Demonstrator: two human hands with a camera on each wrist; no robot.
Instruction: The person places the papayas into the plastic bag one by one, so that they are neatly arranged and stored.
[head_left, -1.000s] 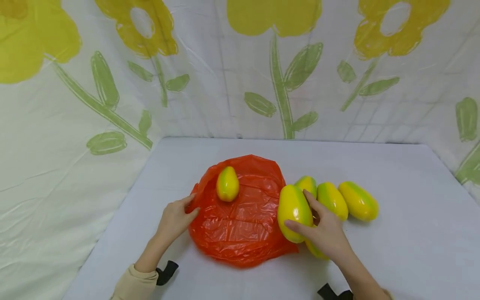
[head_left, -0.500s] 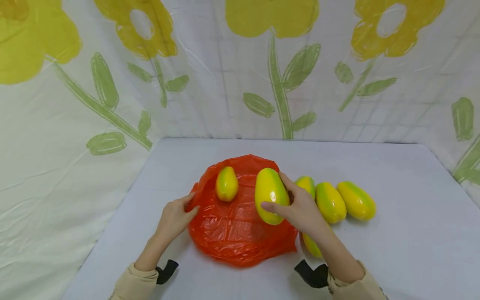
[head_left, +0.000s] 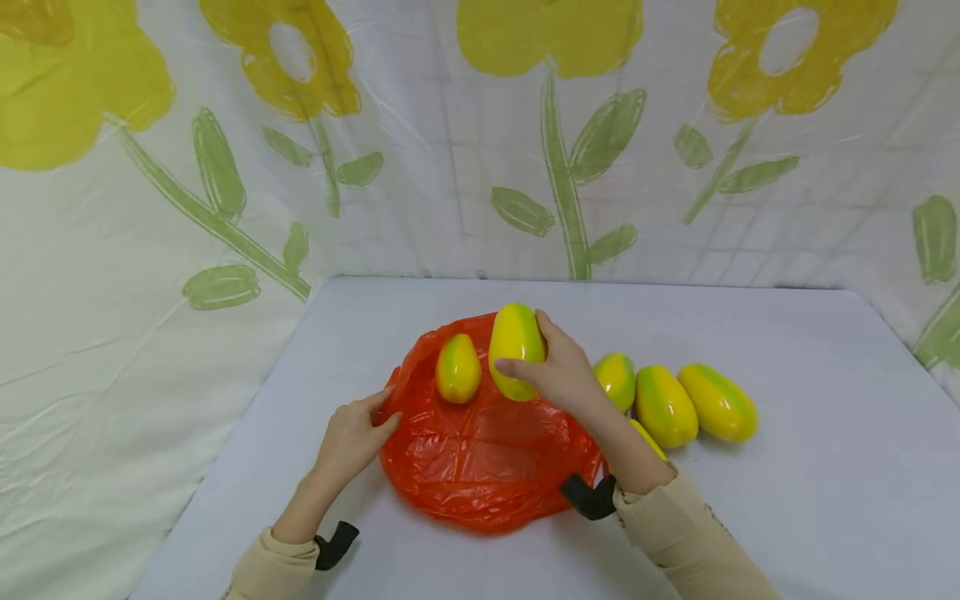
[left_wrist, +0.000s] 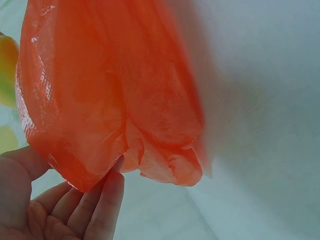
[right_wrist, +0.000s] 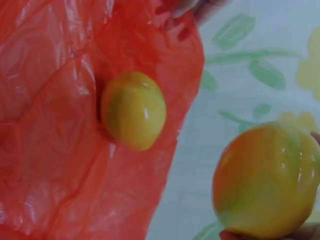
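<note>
A red plastic bag [head_left: 487, 467] lies spread open on the table. My left hand [head_left: 351, 437] pinches its left edge; in the left wrist view the fingers [left_wrist: 106, 205] and thumb are on either side of the film. One glossy yellow-green papaya [head_left: 458, 369] sits inside the bag. Above the bag, to the right of that fruit, my right hand [head_left: 566, 375] grips a larger papaya [head_left: 516, 346] between thumb and fingers. The right wrist view shows this held papaya [right_wrist: 267, 185] apart from the bag and from the papaya in it [right_wrist: 134, 111].
Right of the bag lie several more papayas [head_left: 666, 407], one partly hidden under my right forearm. A white cloth [head_left: 840, 467] covers the table. Behind it hangs a flower-printed curtain [head_left: 420, 200]. Black curved pieces [head_left: 588, 497] stick out at both wrists.
My right hand has carried the held papaya leftward and away from me, from beside the other papayas to over the bag. The left hand has stayed at the bag's edge.
</note>
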